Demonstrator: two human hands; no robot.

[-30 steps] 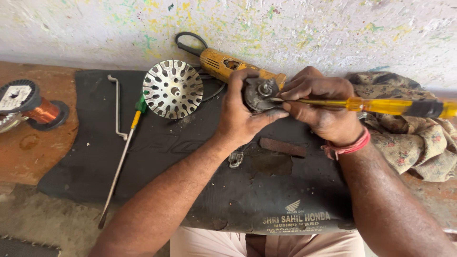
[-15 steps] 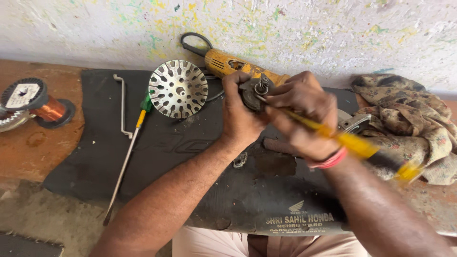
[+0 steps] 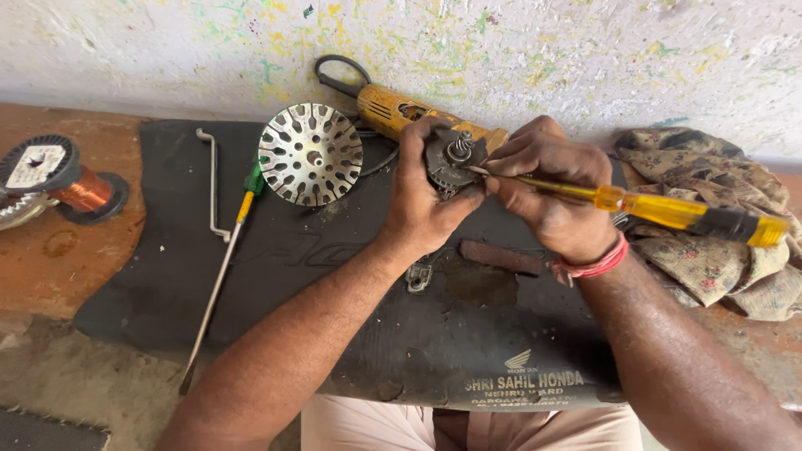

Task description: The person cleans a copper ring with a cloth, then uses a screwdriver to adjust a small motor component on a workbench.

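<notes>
Yellow screwdriver (image 3: 668, 209) gripped by right hand (image 3: 555, 196) | left hand (image 3: 426, 200) fingers clasp motor part (image 3: 451, 159) | white-lettered black mat (image 3: 251, 259)

Open black mat (image 3: 276, 276) lies free below the left hand (image 3: 426, 192) and right hand (image 3: 555, 196), while the slotted metal disc (image 3: 311, 154), long screwdriver (image 3: 219, 276), bent rod (image 3: 212, 184), yellow angle grinder (image 3: 393, 108) and crumpled cloth (image 3: 718, 225) crowd the sides.

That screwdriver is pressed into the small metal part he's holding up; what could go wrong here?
1. The screwdriver tip sits close to the left hand fingers wrapped around the metal part; a slip might jab them.
2. The part is held in the air above the black mat, not braced, so it could twist or drop.
3. Small loose pieces might fall and get lost on the mat.
</notes>
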